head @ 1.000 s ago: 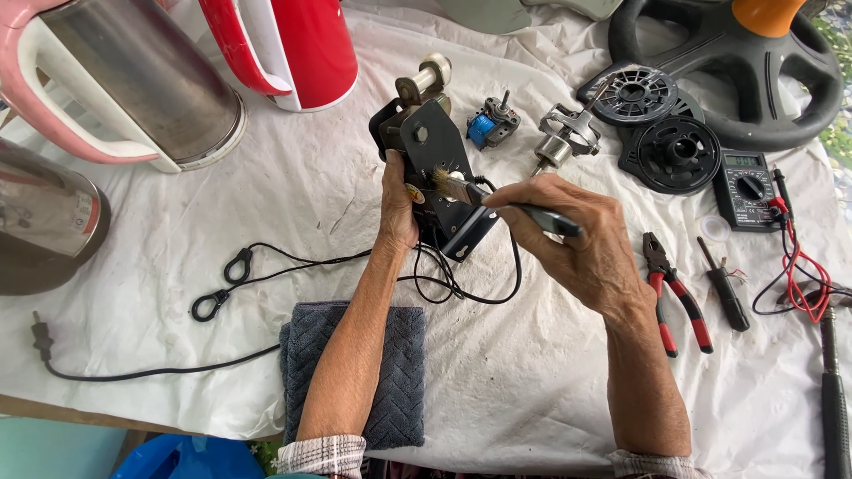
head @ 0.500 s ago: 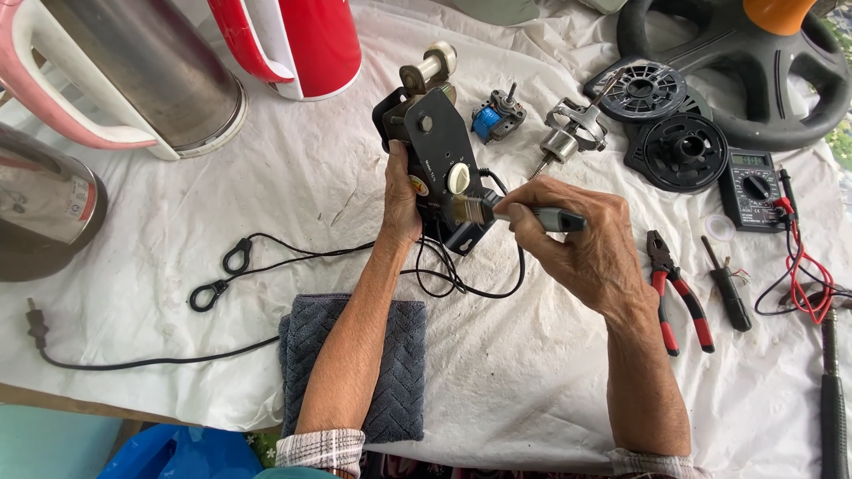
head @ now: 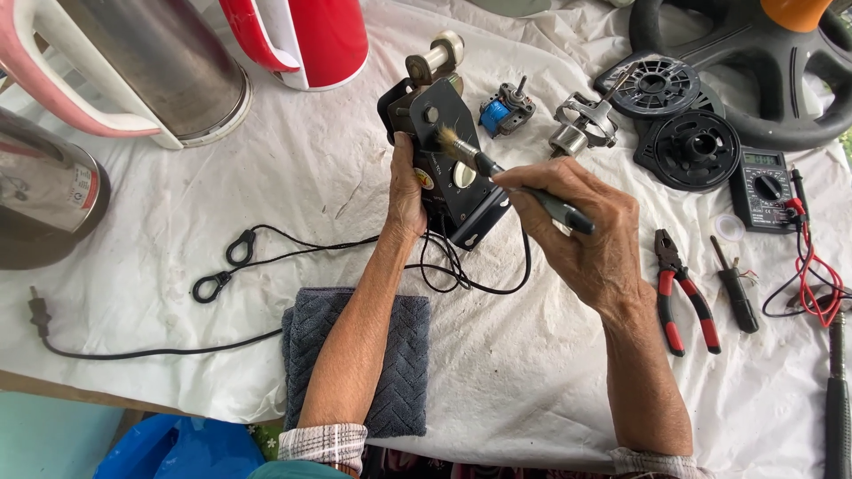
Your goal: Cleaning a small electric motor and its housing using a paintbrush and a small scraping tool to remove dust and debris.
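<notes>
Bare white cloth [head: 293, 168] lies open left of the hands and again below them toward the table's near edge, where a grey folded towel [head: 395, 355] sits under the left forearm. Red-handled pliers [head: 679, 288] and a black multimeter [head: 763, 188] crowd the right side. The left hand [head: 406, 191] grips a black metal motor bracket [head: 453, 173], tilted upright above the cloth, its black cord [head: 266, 257] trailing left. The right hand [head: 590, 235] pinches a small dark-handled brush [head: 510, 177], bristles touching the bracket's face.
</notes>
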